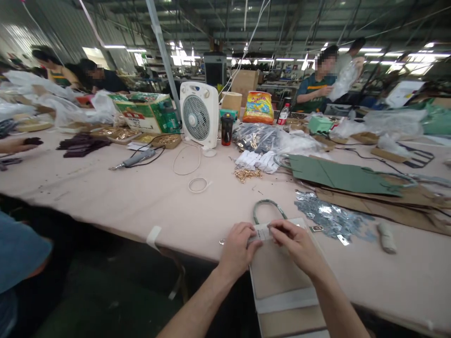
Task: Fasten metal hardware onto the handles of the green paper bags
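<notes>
A beige bag panel (278, 272) with a white strip (262, 233) along its top edge lies over the table's front edge. A dark green looped handle (266, 203) rises from its far end. My left hand (237, 246) is closed on the panel's top left corner, thumb on the white strip. My right hand (294, 241) pinches at the strip's right part; whatever sits between its fingertips is too small to name. To the right lie a small framed metal plate (317, 228) and a spread pile of silvery metal plates (327, 213).
Green bag pieces (345, 176) lie stacked at right, near a beige roll (386, 238). Gold clasps (247, 175), a tape ring (198, 185), a white fan (199, 115) and a dark tumbler (227, 129) stand further back. A co-worker's hand (21, 144) is at far left.
</notes>
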{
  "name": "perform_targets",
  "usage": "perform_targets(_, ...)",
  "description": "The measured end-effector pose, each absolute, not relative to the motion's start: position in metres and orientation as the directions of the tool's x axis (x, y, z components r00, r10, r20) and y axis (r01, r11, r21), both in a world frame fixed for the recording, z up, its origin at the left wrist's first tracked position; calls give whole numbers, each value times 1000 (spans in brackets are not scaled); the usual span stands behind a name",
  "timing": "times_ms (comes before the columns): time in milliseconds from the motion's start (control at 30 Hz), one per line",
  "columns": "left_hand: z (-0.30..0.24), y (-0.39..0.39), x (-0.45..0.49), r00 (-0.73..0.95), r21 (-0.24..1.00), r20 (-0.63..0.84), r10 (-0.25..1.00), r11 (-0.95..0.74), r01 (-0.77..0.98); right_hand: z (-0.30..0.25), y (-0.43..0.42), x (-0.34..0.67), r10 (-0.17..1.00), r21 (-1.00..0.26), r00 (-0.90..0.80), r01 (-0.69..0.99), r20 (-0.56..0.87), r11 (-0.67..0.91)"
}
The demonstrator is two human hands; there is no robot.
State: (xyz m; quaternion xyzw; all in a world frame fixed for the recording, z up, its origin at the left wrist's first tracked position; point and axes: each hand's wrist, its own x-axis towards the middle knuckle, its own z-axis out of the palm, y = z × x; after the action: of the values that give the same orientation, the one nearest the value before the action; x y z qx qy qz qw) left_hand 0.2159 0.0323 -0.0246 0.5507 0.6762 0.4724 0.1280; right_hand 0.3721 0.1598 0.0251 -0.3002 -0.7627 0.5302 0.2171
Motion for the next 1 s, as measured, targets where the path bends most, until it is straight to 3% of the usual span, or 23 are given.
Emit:
perform_targets(333,-27,34,215,-364,779,355,861,-57,624,4,148,348,683,-819,-722,324,109,474)
perform_targets(500,-29,31,211,-370,801,305,877,-26,598,2,153,354,701,-817,-703,331,121,473)
perform_targets(667,-33,30,211,-386,819,308,870,-37,572,9,153,355,610,-818,-787,288,95,499)
perform_targets(1000,-32,30,211,-414,829,308,857,-29,558,-2,146,341,629,-698,-766,376,135,609)
